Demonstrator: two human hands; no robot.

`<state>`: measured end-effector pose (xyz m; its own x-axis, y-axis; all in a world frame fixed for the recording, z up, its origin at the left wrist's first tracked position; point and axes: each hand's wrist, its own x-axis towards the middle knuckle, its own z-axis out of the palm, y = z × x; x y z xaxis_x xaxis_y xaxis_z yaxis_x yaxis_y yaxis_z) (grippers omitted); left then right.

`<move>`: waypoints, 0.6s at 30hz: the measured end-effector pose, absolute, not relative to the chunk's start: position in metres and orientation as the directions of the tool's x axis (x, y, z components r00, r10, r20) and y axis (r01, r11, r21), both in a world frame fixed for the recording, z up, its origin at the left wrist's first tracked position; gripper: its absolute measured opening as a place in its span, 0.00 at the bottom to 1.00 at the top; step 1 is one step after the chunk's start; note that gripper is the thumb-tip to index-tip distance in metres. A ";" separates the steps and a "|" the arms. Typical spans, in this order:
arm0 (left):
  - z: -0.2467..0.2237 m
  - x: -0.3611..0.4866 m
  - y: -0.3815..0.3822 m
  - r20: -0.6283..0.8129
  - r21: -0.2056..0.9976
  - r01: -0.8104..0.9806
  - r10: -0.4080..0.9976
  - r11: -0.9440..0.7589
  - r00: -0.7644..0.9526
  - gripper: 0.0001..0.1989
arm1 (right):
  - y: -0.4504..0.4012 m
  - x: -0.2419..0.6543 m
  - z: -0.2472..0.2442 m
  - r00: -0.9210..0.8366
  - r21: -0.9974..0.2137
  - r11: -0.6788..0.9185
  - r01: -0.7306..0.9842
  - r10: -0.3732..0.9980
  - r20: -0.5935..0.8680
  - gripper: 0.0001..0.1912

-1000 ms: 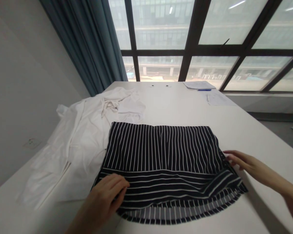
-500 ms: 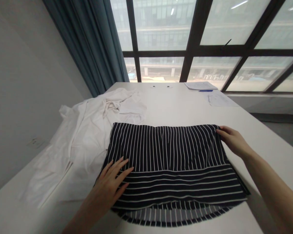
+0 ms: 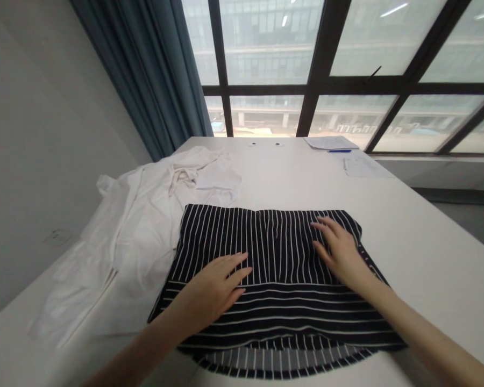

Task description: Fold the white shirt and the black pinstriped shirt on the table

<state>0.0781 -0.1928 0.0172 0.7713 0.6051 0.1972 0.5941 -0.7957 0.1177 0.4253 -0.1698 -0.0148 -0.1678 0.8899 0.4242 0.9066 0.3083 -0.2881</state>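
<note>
A black garment with white stripes (image 3: 282, 306) is spread on the white table, folded to a wide shape, with its curved hem toward me. The stripes run upright on the far part and sideways on the near band. My left hand (image 3: 215, 287) is over the left-middle of the cloth, fingers stretched and apart. Over the right part, near the upper right corner, is my right hand (image 3: 336, 250), also with fingers spread. Neither hand grips the fabric; whether the palms touch it I cannot tell.
Crumpled white cloth (image 3: 125, 231) lies along the table's left side by the wall. At the far right of the table (image 3: 282, 172) are papers (image 3: 331, 142) and a blue pen (image 3: 339, 151). A blue curtain (image 3: 153, 75) hangs beside the windows.
My right hand has let go of the garment's upper right corner and moved left over the cloth. My left hand has moved right, toward the middle. The upper right corner now slopes inward.
</note>
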 end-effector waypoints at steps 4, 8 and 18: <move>0.007 0.122 -0.178 0.130 0.157 0.385 0.406 -0.909 0.905 0.24 | -0.184 0.384 -0.038 -0.405 -0.249 0.467 0.849 0.876 0.261 0.21; -0.012 0.132 -0.169 0.070 0.176 0.374 0.390 -0.911 0.918 0.28 | -0.174 0.406 -0.037 -0.364 -0.302 0.427 0.853 0.899 0.242 0.22; 0.002 0.152 -0.113 0.065 0.101 0.407 0.414 -0.908 0.908 0.25 | -0.141 0.470 -0.051 -0.197 -0.200 0.219 0.955 0.973 0.124 0.26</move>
<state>0.1520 -0.1129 0.0018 0.9079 0.4142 0.0650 0.4069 -0.9078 0.1012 0.4701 -0.1406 -0.0514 -0.1971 0.9725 0.1240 0.9549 0.2191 -0.2005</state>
